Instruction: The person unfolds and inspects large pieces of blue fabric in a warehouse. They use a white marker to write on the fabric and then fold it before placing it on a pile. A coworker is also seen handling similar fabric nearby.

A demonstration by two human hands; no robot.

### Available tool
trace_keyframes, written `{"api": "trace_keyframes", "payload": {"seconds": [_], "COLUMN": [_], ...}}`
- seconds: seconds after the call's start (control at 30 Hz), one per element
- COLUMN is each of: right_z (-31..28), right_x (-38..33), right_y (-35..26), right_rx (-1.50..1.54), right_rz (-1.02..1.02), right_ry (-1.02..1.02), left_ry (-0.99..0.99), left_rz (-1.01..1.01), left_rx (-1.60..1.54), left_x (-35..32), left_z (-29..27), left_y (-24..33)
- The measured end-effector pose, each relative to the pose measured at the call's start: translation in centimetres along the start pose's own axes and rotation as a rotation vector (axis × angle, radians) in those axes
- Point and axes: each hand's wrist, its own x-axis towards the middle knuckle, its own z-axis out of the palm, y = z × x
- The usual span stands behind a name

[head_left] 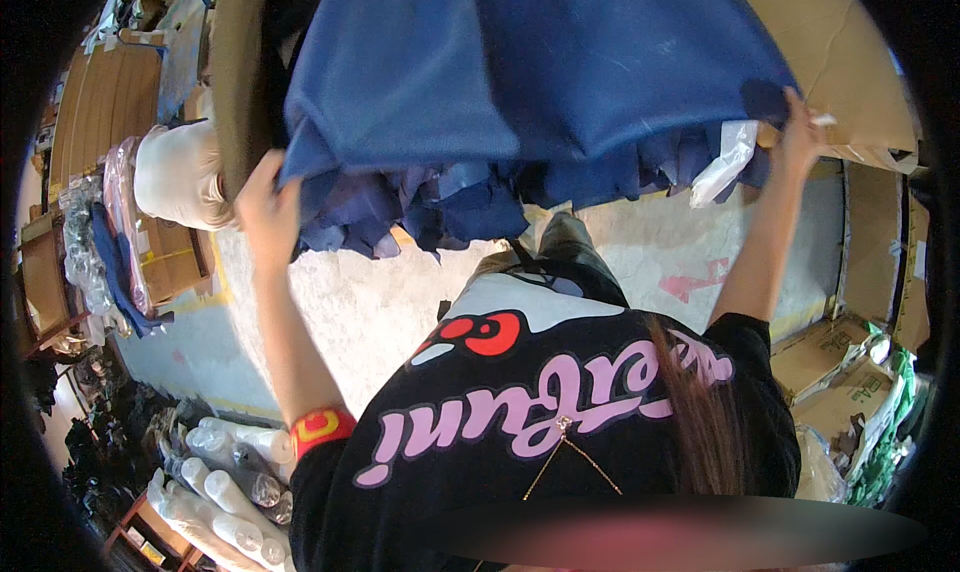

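Note:
A large sheet of dark blue leather (440, 62) spreads in front of me, its near edge drooping in folds. At its left near corner, my left hand (266, 210) is closed on the edge, slightly blurred. My right hand (798, 142) pinches the opposite corner, arm stretched out. Under the sheet hang the ragged edges of several more blue leather pieces (455, 207); what they rest on is hidden. A strip of white plastic (725, 162) dangles near my right hand, and I cannot tell what it is fixed to.
Brown cardboard (840, 62) stands at the far right. On the left are a white wrapped roll (180, 177) and plastic-wrapped bundles (95, 252). Several white rolls (225, 492) lie at the lower left. Open cardboard boxes (845, 382) sit at the lower right on the pale floor (330, 312).

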Motion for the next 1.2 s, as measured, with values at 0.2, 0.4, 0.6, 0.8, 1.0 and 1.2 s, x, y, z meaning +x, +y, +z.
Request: {"api": "trace_keyframes", "payload": {"seconds": [0.2, 0.4, 0.6, 0.8, 1.0, 1.2], "right_z": [-12.9, -5.5, 13.1, 1.2, 2.3, 12.3], "right_x": [-1.0, 4.8, 10.1, -1.8, -2.8, 2.4], "right_y": [-14.6, -13.4, -3.8, 12.7, 17.6, 14.6], "right_rx": [0.039, -0.536, -0.700, -0.463, -0.237, -0.224], "right_rz": [0.195, -0.651, -0.266, -0.058, 0.290, -0.006], "right_ry": [0.199, 0.191, -0.497, -0.086, 0.118, -0.061], "left_ry": [0.525, 0.966, 0.458, 0.225, -0.029, 0.155], "left_rz": [-0.298, -0.052, 0.086, -0.231, 0.031, 0.618], "left_rx": [0.490, 0.641, 0.811, -0.241, -0.340, 0.195], "left_x": [-9.8, -4.1, 4.6, 4.7, 20.2, 32.5], "left_z": [-10.4, -7.2, 0.5, 7.1, 19.3, 36.5], "left_y": [0.3, -1.1, -1.6, -1.8, 8.4, 18.2]}}
